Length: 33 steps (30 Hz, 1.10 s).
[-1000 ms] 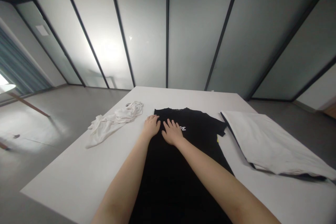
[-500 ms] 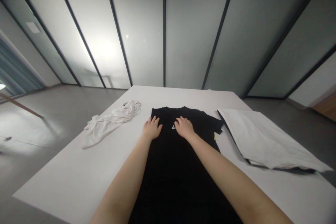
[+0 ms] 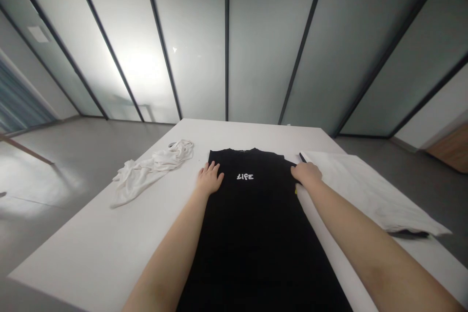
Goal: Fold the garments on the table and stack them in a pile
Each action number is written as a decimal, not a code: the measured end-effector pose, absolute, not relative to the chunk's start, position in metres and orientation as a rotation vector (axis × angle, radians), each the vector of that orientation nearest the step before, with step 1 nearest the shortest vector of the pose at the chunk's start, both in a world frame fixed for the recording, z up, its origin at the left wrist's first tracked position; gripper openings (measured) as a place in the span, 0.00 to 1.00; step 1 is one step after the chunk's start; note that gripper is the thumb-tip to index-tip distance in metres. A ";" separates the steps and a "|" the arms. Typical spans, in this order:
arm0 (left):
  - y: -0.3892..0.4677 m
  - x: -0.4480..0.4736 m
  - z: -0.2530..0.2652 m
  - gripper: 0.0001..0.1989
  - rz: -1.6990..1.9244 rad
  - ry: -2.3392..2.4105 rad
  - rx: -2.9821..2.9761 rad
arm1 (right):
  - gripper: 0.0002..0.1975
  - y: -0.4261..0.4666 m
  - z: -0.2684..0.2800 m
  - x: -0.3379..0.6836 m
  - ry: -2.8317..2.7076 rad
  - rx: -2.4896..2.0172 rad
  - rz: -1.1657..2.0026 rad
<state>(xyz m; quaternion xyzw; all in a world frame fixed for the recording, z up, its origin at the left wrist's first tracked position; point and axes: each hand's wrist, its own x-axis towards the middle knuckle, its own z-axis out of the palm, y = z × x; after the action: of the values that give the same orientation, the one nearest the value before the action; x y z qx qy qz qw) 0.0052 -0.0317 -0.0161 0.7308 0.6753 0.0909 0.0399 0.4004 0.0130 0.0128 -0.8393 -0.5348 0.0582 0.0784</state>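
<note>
A black T-shirt (image 3: 252,224) lies flat on the white table, its neckline at the far end and small white lettering across the chest. Fingers apart, my left hand (image 3: 209,177) rests on the shirt's left edge near the shoulder, where no sleeve sticks out. My right hand (image 3: 307,174) is closed on the end of the right sleeve (image 3: 288,166), its fingertips partly hidden. A small yellow spot shows at the shirt's side just below that sleeve.
A crumpled white cloth (image 3: 153,170) lies on the left of the table (image 3: 91,248). On the right is a folded white cloth with a dark underside (image 3: 365,185), partly behind my right arm. Frosted glass panels (image 3: 263,44) stand beyond the table.
My right hand has moved right from the shirt's chest to the sleeve end and closed on it, uncovering the white lettering. My left hand stays at the shirt's left edge.
</note>
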 end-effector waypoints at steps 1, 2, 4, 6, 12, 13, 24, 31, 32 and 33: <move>-0.031 0.005 -0.016 0.31 0.278 2.069 2.238 | 0.23 0.015 0.013 0.401 -1.592 -2.518 0.192; -0.031 0.004 -0.017 0.31 0.278 2.069 2.237 | 0.22 0.016 0.014 0.401 -1.588 -2.516 0.212; -0.031 0.004 -0.017 0.31 0.286 2.071 2.235 | 0.19 0.020 0.017 0.402 -1.581 -2.492 0.256; -0.031 0.004 -0.017 0.30 0.301 2.073 2.231 | 0.17 0.022 0.021 0.400 -1.568 -2.445 0.305; -0.031 0.004 -0.015 0.30 0.313 2.071 2.234 | 0.16 0.029 0.043 0.378 -1.541 -2.163 0.520; -0.031 0.004 -0.015 0.30 0.311 2.070 2.237 | 0.17 0.030 0.047 0.373 -1.550 -2.108 0.572; -0.032 0.004 -0.016 0.30 0.333 2.067 2.229 | 0.14 0.014 0.040 0.362 -1.876 -2.004 0.511; -0.031 0.003 -0.017 0.29 0.340 2.068 2.240 | 0.13 -0.004 0.023 0.341 -2.151 -2.051 0.202; -0.031 0.003 -0.017 0.29 0.338 2.067 2.242 | 0.14 -0.005 0.023 0.338 -2.146 -2.052 0.180; -0.031 0.003 -0.017 0.29 0.338 2.066 2.244 | 0.14 -0.005 0.023 0.335 -2.147 -2.058 0.166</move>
<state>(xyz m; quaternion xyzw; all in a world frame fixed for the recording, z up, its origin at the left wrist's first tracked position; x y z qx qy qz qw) 0.0026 -0.0313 -0.0171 0.7307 0.6728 0.1099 0.0362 0.3346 -0.0052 0.0235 -0.6885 -0.7185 0.0556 0.0813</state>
